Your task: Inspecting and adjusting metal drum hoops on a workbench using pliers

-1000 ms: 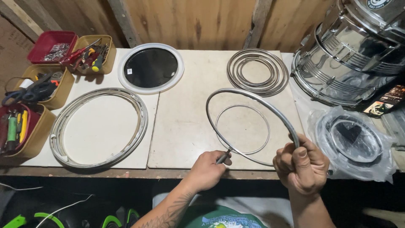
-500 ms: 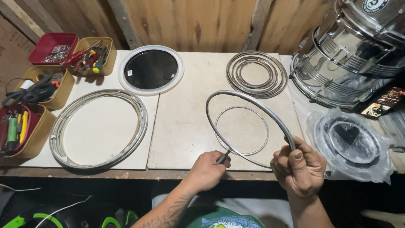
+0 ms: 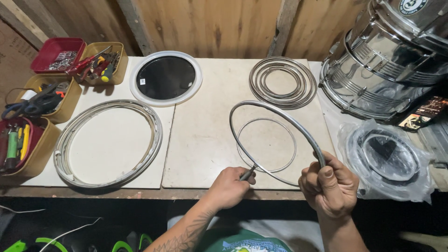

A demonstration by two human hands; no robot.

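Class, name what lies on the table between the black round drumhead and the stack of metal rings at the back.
Bare table board, seen in the head view.

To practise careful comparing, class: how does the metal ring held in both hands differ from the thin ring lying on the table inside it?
The held ring is larger and thicker; the thin ring is smaller and wire-like. The held ring is lifted and tilted, gripped by the left hand and right hand; the thin ring lies flat on the table, untouched. Both are round, silvery metal.

A drum workshop, by the look of it. Rough wooden plank walls [image 3: 210,28] back a desk [image 3: 205,140] carrying metal hoops [image 3: 282,81], a chrome drum shell [image 3: 382,65] and tool-filled trays [image 3: 100,60].
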